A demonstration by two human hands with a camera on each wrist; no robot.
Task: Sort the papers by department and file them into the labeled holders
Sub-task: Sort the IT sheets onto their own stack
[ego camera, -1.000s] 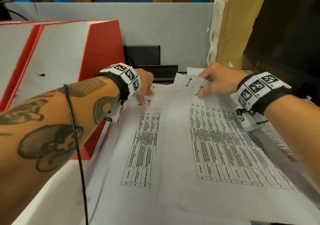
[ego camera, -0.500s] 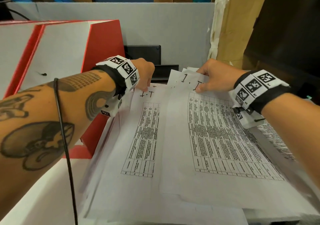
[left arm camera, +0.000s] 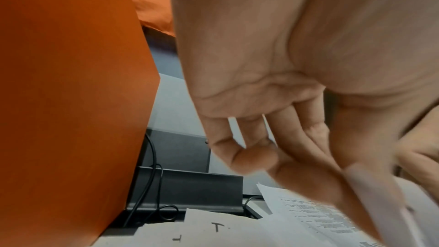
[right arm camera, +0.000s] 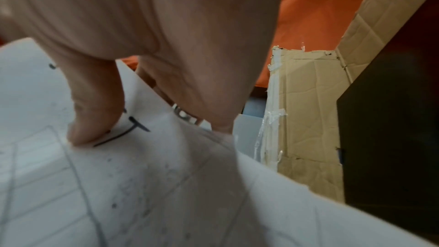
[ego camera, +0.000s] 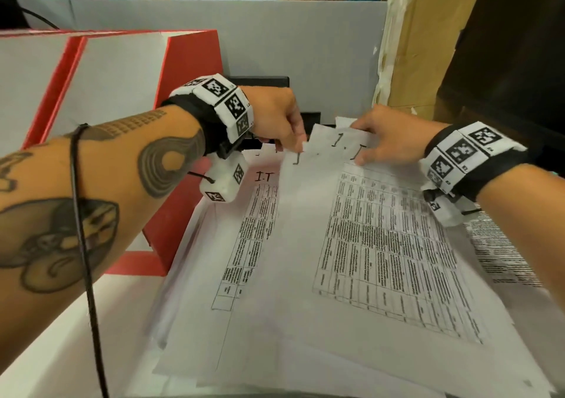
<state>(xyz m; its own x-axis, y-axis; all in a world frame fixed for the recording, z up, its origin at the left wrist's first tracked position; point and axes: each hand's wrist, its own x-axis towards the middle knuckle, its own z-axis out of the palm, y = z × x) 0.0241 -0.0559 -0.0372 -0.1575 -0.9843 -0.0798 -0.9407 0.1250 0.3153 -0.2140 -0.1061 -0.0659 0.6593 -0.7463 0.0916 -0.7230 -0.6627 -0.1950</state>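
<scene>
Handwritten "I.T" atop lower sheet (ego camera: 244, 244); "I.T" on upper sheet (ego camera: 382, 260) too.

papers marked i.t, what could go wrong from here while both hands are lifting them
The right hand pinches only the far edge of the top sheet, so it could crease or slip. The left hand fingers a neighbouring edge; sheets may stick together. The loose pile is fanned unevenly and could slide apart.

Can't read the table print on the top sheet (ego camera: 382, 244), and the left hand (ego camera: 275, 119) fingertips are motion-blurred at its far edge.
</scene>
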